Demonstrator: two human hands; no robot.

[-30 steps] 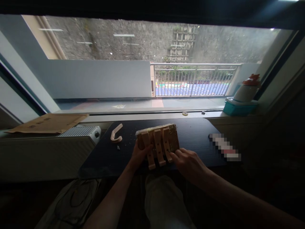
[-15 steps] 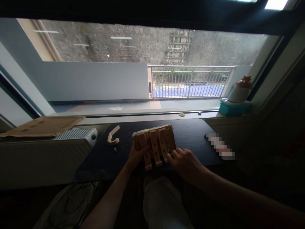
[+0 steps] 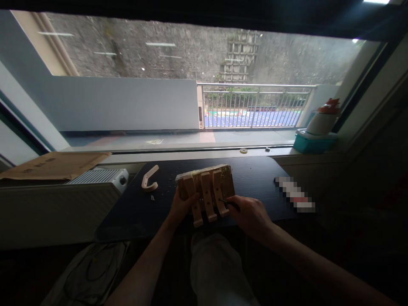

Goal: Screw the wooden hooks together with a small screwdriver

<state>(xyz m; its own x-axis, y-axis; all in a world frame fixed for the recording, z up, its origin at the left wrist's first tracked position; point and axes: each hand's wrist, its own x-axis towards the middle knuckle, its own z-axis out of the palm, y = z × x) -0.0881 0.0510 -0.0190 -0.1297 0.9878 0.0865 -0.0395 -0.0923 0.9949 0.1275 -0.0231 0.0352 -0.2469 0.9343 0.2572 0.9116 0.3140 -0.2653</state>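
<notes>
My left hand point(image 3: 182, 207) grips the left side of a wooden board point(image 3: 227, 180), its thumb across the front and its other fingers hidden behind. The board is tilted up over the table. Three pale wooden hooks point(image 3: 207, 193) lie side by side across its face, curved ends toward me. My right hand point(image 3: 250, 212) is closed around a dark, slim screwdriver point(image 3: 234, 205), its tip at the lower hole of the rightmost hook point(image 3: 218, 189). A loose wooden hook point(image 3: 149, 180) lies on the table to the left, with small screws point(image 3: 152, 198) beside it.
The dark table point(image 3: 261, 178) stands against the window sill. A blurred-out object point(image 3: 295, 194) lies at its right edge. A teal box point(image 3: 314, 142) carries a white bottle point(image 3: 321, 123). Left are a radiator point(image 3: 98, 176) and a brown paper envelope point(image 3: 47, 165).
My right hand has turned and drawn back slightly to the right, so more of the screwdriver shows. The left hand keeps its hold on the board. The whole view has shifted slightly.
</notes>
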